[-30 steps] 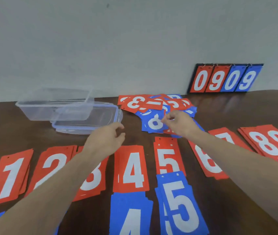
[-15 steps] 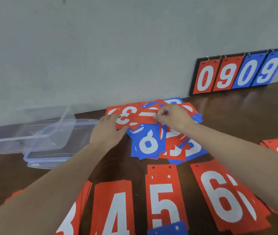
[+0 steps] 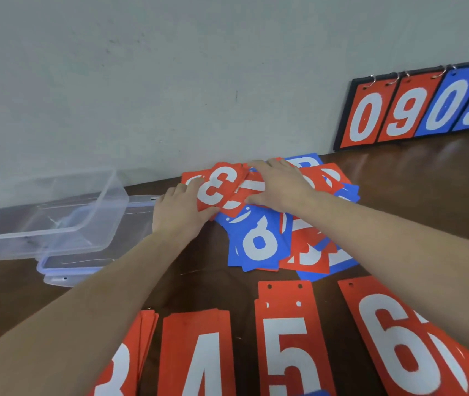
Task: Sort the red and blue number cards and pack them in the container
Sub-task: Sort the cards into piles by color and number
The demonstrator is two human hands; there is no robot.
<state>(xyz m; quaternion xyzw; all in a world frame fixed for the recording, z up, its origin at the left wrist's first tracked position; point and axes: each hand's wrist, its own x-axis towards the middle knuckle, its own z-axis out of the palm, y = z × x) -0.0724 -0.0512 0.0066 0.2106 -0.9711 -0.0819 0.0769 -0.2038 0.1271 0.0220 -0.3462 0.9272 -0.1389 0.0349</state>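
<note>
a red 3 card (image 3: 218, 186) is gripped at its near edge by the left hand (image 3: 180, 211). the right hand (image 3: 280, 185) is laid flat, fingers straight, on the mixed card pile (image 3: 273, 224). the clear container (image 3: 56, 212) sits left, just beside the pile.

Even, soft light; faint sheen on the table (image 3: 427, 195); wide-angle bending at edges.
</note>
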